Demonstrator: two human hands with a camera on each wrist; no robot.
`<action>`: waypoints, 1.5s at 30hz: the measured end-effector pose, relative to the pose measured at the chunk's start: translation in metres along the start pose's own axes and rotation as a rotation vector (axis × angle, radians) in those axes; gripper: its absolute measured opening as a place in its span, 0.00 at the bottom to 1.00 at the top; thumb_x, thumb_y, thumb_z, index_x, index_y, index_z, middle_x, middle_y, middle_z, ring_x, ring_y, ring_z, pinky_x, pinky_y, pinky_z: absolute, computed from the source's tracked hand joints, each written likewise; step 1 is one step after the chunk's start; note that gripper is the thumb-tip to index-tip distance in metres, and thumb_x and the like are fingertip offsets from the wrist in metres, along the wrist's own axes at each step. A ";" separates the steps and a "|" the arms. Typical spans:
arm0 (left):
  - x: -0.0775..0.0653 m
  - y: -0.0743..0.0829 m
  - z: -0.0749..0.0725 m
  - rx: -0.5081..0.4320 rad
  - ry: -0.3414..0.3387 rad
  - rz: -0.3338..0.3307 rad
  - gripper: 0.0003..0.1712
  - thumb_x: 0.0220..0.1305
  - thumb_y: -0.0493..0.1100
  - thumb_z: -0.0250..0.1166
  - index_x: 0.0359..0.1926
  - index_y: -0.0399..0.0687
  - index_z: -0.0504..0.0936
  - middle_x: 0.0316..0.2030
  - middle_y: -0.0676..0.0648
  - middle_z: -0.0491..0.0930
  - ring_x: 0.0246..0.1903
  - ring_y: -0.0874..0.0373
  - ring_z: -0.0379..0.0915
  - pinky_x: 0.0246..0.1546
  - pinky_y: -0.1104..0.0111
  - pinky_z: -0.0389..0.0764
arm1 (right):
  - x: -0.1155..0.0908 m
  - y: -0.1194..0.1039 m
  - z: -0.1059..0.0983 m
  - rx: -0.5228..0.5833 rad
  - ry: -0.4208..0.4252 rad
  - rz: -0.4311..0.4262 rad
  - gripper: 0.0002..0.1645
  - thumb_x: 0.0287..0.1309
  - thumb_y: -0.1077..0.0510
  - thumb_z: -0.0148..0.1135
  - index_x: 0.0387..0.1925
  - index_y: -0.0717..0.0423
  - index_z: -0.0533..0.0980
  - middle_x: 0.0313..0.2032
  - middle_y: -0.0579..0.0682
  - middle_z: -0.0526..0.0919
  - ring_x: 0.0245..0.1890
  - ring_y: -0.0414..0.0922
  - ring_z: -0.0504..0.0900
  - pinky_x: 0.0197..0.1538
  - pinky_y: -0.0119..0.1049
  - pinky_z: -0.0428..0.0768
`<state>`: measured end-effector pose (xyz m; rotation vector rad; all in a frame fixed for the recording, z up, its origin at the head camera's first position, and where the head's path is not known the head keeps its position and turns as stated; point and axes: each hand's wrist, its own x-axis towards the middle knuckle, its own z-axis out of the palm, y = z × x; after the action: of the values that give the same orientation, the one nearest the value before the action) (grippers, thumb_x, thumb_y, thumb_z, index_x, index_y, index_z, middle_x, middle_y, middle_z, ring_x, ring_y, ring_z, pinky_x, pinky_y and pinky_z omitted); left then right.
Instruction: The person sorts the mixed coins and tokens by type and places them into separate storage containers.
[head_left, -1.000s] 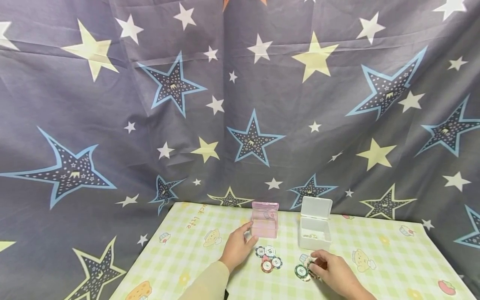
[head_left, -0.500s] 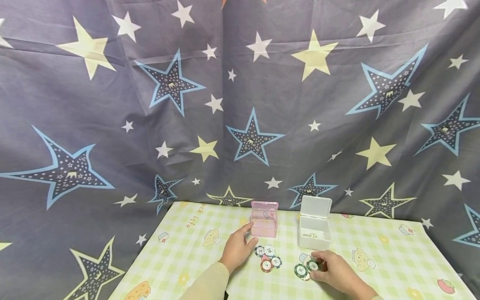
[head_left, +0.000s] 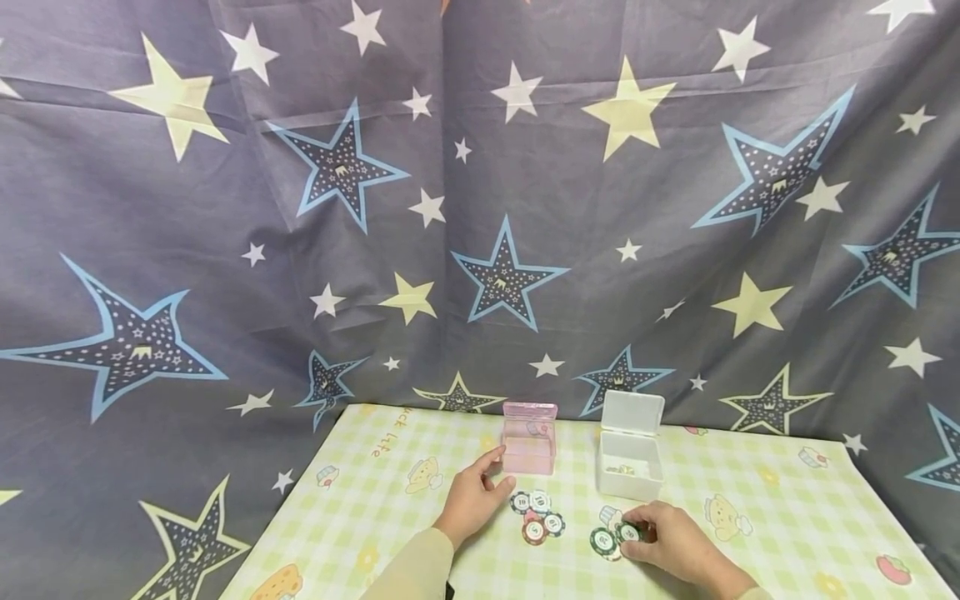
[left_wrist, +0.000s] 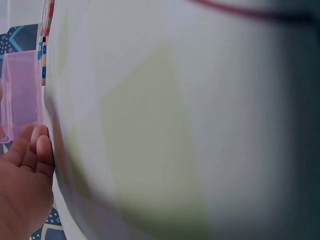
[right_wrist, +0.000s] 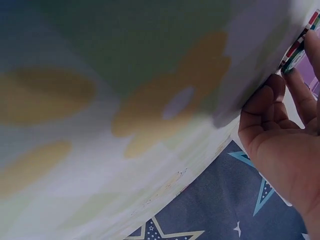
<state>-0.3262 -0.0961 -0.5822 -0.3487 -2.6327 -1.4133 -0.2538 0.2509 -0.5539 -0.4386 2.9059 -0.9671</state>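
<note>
My left hand [head_left: 474,500] rests on the cloth with its fingertips at the left side of a pink see-through box [head_left: 528,458], whose lid stands up; the left wrist view shows its last fingers loosely bent beside the pink box [left_wrist: 22,95]. In my right hand [head_left: 671,542] a green-edged poker chip [head_left: 629,532] is pinched between thumb and fingers, low over the cloth. Its edge overlaps another green poker chip [head_left: 602,542] lying just left. In the right wrist view, the right hand's fingers [right_wrist: 270,100] hide part of the chips.
Between the hands lies a cluster of several poker chips, among them a red one [head_left: 533,532] and a white one [head_left: 540,501]. A white box [head_left: 630,486] with its lid up stands behind the right hand, small gold-coloured things inside. A star-patterned curtain [head_left: 405,367] hangs behind the table.
The chip in my right hand has tipped from a steep tilt to nearly flat, so its green face shows beside the other green chip. My left hand has hardly moved.
</note>
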 end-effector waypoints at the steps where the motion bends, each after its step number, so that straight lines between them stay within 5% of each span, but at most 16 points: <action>1: 0.000 0.000 -0.001 -0.008 0.000 -0.004 0.35 0.69 0.51 0.73 0.74 0.53 0.77 0.56 0.41 0.89 0.30 0.67 0.70 0.34 0.74 0.72 | 0.000 0.000 0.001 -0.002 -0.005 -0.005 0.22 0.55 0.50 0.82 0.49 0.56 0.87 0.38 0.42 0.84 0.31 0.31 0.70 0.36 0.30 0.73; 13: -0.004 0.007 -0.003 -0.050 0.011 0.028 0.34 0.69 0.47 0.73 0.73 0.47 0.77 0.54 0.37 0.89 0.30 0.66 0.71 0.34 0.74 0.73 | 0.000 -0.002 0.005 -0.118 -0.002 -0.060 0.16 0.56 0.50 0.76 0.44 0.53 0.88 0.32 0.39 0.81 0.29 0.29 0.70 0.34 0.31 0.74; 22: -0.003 0.007 -0.001 -0.024 -0.021 -0.014 0.35 0.69 0.48 0.73 0.75 0.51 0.76 0.56 0.40 0.89 0.30 0.69 0.69 0.36 0.73 0.72 | -0.002 0.000 0.005 -0.038 0.030 0.015 0.11 0.56 0.52 0.76 0.39 0.51 0.87 0.30 0.41 0.78 0.28 0.32 0.69 0.33 0.30 0.71; 29: -0.005 0.007 0.000 -0.011 -0.025 -0.005 0.35 0.69 0.48 0.73 0.75 0.51 0.76 0.55 0.40 0.90 0.29 0.69 0.69 0.37 0.73 0.72 | -0.006 -0.003 0.004 0.105 0.098 0.078 0.15 0.61 0.51 0.74 0.45 0.57 0.86 0.31 0.43 0.80 0.28 0.32 0.71 0.34 0.30 0.73; 34: -0.004 0.006 -0.001 -0.016 -0.027 -0.006 0.35 0.69 0.48 0.73 0.75 0.51 0.76 0.55 0.40 0.89 0.30 0.68 0.69 0.37 0.72 0.73 | -0.004 -0.004 0.005 0.080 0.148 0.065 0.06 0.63 0.55 0.72 0.37 0.53 0.84 0.27 0.40 0.81 0.25 0.30 0.72 0.33 0.29 0.74; 39: -0.004 0.006 -0.003 -0.014 -0.021 -0.010 0.36 0.69 0.49 0.73 0.75 0.51 0.76 0.55 0.40 0.89 0.30 0.68 0.69 0.37 0.73 0.73 | 0.000 -0.004 0.005 0.000 0.103 0.027 0.03 0.68 0.58 0.70 0.39 0.52 0.83 0.27 0.38 0.84 0.25 0.28 0.76 0.31 0.29 0.77; 45: -0.001 0.004 -0.003 -0.009 -0.023 -0.006 0.36 0.69 0.49 0.73 0.75 0.52 0.76 0.55 0.39 0.89 0.30 0.68 0.69 0.37 0.73 0.73 | -0.001 -0.002 -0.010 0.054 -0.085 -0.005 0.11 0.67 0.50 0.73 0.42 0.53 0.84 0.31 0.42 0.83 0.27 0.32 0.72 0.32 0.31 0.72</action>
<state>-0.3239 -0.0963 -0.5776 -0.3609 -2.6490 -1.4317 -0.2532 0.2558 -0.5451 -0.4711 2.7980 -0.9988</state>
